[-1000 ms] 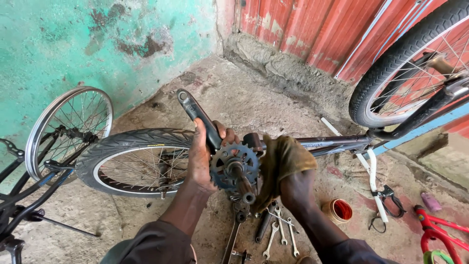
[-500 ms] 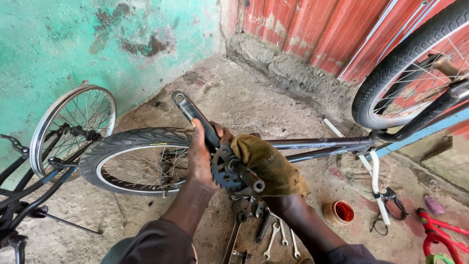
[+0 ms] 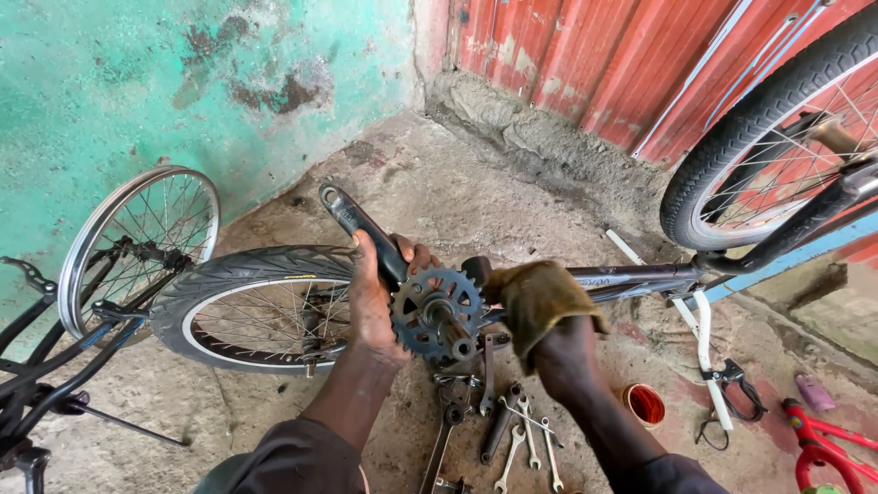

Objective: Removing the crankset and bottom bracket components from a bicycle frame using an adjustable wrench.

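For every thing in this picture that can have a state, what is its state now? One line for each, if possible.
left hand: closed around the black crank arm
crank arm: held, pointing up and away
chainring: on the crank, no chain visible on it
right hand: gripping the brown rag
brown rag: pressed against the bicycle frame
bicycle frame: lying horizontal
wrenches: loose on the ground
orange container: open

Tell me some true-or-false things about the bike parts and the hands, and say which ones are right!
1. The left hand grips the black crank arm. True.
2. The right hand holds a blue sponge. False: it holds a brownish rag.
3. Wrenches lie on the ground below the hands. True.
4. The toothed chainring lies flat on the ground. False: it is up between the hands.
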